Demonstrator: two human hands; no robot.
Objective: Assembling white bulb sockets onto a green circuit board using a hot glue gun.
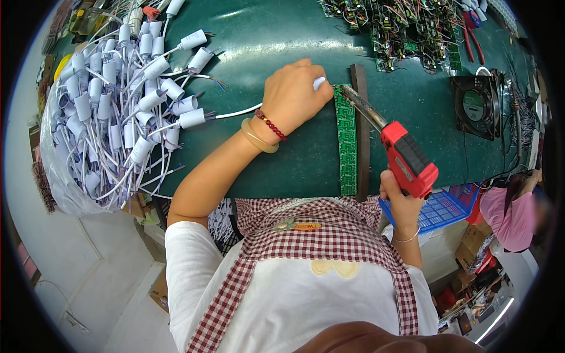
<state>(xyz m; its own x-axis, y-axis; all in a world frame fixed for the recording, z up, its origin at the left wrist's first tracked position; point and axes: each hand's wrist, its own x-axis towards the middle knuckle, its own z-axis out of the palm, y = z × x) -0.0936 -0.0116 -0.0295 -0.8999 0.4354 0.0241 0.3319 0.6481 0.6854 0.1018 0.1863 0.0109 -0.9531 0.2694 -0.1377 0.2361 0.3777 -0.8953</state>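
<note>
My left hand point(292, 91) is closed around a white cylindrical cable end point(319, 83), whose white cable point(235, 114) trails left past my wrist. It sits beside the far end of a long green circuit board strip point(348, 147), which lies lengthwise along a dark straight bar point(362, 135). My right hand point(401, 200) grips the handle of a red and black soldering gun point(409, 159) from the near right. The gun's metal tip reaches the far end of the strip, close to my left fingers. Whatever wires lie under those fingers are hidden.
A big heap of white cylinders with cables point(110, 73) spills from a clear plastic bag point(59, 170) at left. Wired circuit boards point(412, 32) and red pliers point(474, 41) lie far right. A black fan point(475, 106) stands right; a blue basket point(435, 212) sits below the green table's edge point(282, 191).
</note>
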